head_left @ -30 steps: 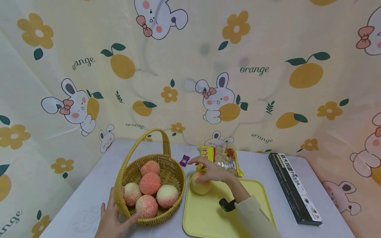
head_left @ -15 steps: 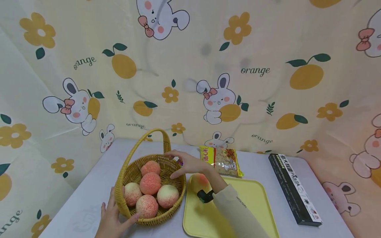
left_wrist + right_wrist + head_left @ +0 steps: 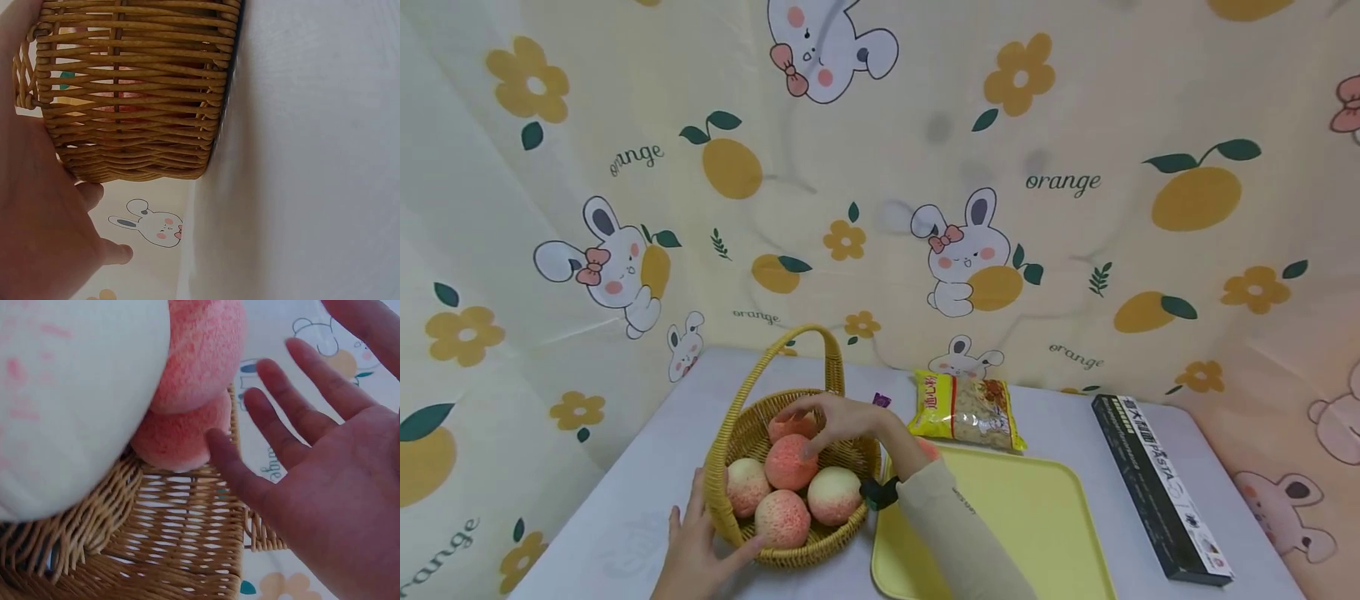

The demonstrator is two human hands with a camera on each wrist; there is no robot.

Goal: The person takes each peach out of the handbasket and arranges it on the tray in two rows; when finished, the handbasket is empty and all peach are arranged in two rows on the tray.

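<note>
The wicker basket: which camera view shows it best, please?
The head view: the whole wicker basket with handle and peaches. Left wrist view shows only its outer wall, right wrist view only part of its inside.

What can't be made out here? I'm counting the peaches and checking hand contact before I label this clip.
- Peach on the yellow tray: head view, almost hidden behind the right hand and its sleeve.
- Back peach in the basket: head view, partly covered by the fingers; contact unclear.
- Purple wrapper: too small to read.
- Left hand: left wrist view, cut off by the edge.
</note>
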